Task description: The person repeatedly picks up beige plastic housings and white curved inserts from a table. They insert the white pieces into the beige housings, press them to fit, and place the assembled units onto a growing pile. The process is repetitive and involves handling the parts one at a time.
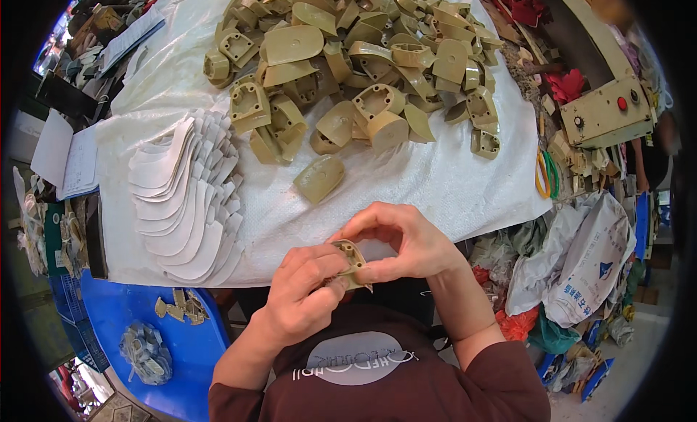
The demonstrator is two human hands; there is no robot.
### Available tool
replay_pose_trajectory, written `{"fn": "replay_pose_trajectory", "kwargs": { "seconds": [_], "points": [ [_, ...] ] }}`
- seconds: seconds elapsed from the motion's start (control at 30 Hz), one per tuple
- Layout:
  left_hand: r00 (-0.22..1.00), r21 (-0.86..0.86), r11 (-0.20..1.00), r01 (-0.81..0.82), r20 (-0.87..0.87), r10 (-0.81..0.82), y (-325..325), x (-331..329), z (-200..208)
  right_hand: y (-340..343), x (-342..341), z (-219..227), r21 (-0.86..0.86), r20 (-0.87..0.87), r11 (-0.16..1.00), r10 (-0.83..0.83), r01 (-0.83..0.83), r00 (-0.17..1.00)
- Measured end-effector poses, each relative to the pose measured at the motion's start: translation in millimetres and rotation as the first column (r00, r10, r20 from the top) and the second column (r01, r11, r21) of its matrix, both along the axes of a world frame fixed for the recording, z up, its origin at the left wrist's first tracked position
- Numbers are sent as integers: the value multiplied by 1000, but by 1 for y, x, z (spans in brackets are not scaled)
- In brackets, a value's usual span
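Note:
Close to my chest, just off the table's front edge, I hold one olive plastic shoe heel (353, 253) with its hollow, holed side showing. My left hand (303, 284) is closed on its left side with fingers curled. From the right, my right hand (408, 240) grips the same heel between thumb and fingers, partly covering it. A single loose heel (319, 179) lies beyond my hands on the white sheet (435, 182). Farther back rises a big pile of similar heels (292, 44). Overlapping rows of thin white curved pieces (170, 226) lie to the left.
At lower left a blue surface (109, 313) carries a clear bag of pieces (145, 353) and olive scraps (181, 307). An open notebook (78, 161) sits at the left edge. On the right are a control box (606, 111), rubber bands (548, 174) and white plastic sacks (592, 259).

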State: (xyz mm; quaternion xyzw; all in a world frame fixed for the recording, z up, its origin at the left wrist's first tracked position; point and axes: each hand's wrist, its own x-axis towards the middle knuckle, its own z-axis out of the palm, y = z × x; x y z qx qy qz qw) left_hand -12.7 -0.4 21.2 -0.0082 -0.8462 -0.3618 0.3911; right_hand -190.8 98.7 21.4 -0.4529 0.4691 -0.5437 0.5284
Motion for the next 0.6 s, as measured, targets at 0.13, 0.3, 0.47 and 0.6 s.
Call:
{"fn": "replay_pose_trajectory", "kwargs": {
  "seconds": [0.13, 0.3, 0.47, 0.6],
  "points": [
    [999, 7, 999, -33, 40, 33, -3, -2, -2, -2, 8, -3, 1, -45, 998, -68, 68, 997],
    [997, 281, 957, -76, 1, 79, 1, -3, -5, 1, 16, -8, -82, 105, 980, -171, 180, 980],
    [994, 515, 850, -111, 56, 96, 8, -5, -4, -3, 21, -16, -411, -217, 893, -293, 185, 931],
    [993, 633, 767, -107, 27, 116, 13, -6, -7, -4, 30, -8, -436, -348, 858, -440, 273, 827]
  ]
}}
